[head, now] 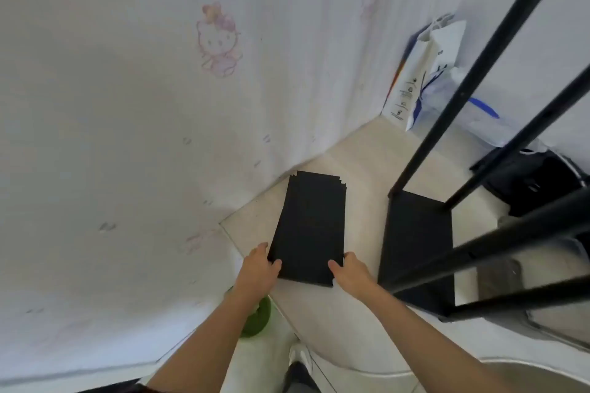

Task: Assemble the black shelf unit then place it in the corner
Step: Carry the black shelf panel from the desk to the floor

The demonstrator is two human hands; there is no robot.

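Both hands on stack of black boards (pixel 311 226) on floor (pixel 360 156): left hand (pixel 260 268) and right hand (pixel 348 268) fingers clamped on near corners. Black frame (pixel 479 73) stands just right.

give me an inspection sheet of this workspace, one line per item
surface: pale tiled floor, meeting the walls at a corner
job's things: stack of flat black rectangular panels, edges slightly fanned at the far end; black metal tube frame standing to its right, one black panel seated at its base
clutter: white paper bag and white-and-blue plastic bag in the corner; black bag behind the frame; round green object under the left forearm
grippers: left hand and right hand each grip a near corner of the stack
cables: nothing seen
surroundings: white wall with a pink cartoon cat drawing
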